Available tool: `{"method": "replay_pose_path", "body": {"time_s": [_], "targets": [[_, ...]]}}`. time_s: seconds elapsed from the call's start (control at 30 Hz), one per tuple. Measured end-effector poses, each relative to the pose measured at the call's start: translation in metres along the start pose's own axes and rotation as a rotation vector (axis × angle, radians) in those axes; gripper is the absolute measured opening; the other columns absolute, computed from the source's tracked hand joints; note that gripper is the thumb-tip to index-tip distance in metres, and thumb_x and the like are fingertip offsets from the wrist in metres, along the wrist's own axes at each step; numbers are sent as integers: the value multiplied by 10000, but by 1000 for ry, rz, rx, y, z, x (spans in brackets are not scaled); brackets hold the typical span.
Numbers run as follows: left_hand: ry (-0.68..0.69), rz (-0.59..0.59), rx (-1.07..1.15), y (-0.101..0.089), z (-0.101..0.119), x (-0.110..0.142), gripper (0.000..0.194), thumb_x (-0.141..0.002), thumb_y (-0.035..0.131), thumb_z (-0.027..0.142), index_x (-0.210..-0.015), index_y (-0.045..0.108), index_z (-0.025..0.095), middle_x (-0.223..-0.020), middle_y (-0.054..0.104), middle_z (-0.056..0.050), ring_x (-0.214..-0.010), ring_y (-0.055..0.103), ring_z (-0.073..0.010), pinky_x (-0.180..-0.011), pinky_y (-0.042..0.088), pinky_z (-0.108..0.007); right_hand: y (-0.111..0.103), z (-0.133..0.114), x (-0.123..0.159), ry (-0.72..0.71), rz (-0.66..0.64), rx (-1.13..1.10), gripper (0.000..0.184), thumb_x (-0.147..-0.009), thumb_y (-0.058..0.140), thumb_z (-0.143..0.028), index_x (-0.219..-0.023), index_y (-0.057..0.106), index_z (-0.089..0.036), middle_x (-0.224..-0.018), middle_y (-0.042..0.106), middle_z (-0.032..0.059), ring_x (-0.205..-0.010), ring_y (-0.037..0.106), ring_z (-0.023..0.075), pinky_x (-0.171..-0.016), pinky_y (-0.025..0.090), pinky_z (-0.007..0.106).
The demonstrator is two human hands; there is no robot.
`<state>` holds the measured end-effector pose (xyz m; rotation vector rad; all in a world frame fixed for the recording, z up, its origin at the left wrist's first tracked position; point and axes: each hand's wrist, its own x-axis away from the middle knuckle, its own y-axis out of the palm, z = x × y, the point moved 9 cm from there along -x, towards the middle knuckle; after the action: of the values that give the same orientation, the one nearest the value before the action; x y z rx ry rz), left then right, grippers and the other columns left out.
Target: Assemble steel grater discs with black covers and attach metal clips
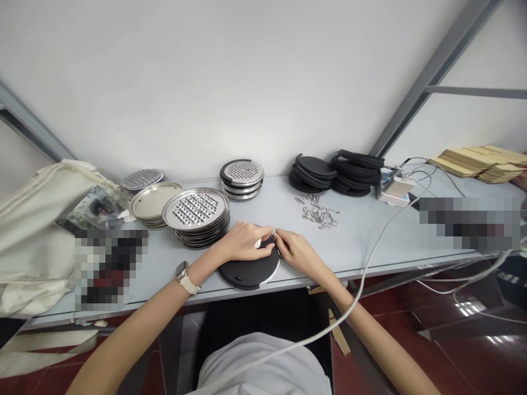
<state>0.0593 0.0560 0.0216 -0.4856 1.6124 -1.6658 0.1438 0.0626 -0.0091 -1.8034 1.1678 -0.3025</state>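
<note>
A round black disc with a metal rim [249, 270] lies flat near the table's front edge. My left hand [244, 242] rests on its far edge with fingers curled and pressed onto it. My right hand [297, 252] meets it from the right, fingertips pinched on a small metal piece at the disc's rim; the piece is too small to name. A watch with a pale strap sits on my left wrist [186, 277].
Stacked perforated metal grater plates [196, 211], plain metal plates [153, 201], assembled discs [242, 175], black rings and covers [335, 170], loose metal hooks [318, 211], a white cloth bag [37, 230], a cable [370, 258] and a charger box [396, 186] are on the grey table [370, 241].
</note>
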Motion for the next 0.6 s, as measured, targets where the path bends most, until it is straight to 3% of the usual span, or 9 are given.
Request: {"method": "replay_pose_path", "body": {"time_s": [0.33, 0.6], "targets": [[22, 0, 7, -1, 2, -1, 155, -862, 495, 366, -822, 543, 224, -652, 611, 33, -568, 556, -127, -534, 259, -260, -4, -1, 3, 7, 22, -91, 246, -970, 346, -227, -771, 488, -198, -709, 591, 23, -628, 532, 149, -619, 354, 252], [38, -35, 38, 1, 2, -1, 173, -882, 465, 366, -842, 544, 217, -691, 619, 20, -590, 564, -132, -537, 270, -255, -7, -1, 4, 27, 52, -217, 266, -963, 386, -281, -711, 429, -204, -613, 456, -36, -550, 412, 116, -548, 320, 238]]}}
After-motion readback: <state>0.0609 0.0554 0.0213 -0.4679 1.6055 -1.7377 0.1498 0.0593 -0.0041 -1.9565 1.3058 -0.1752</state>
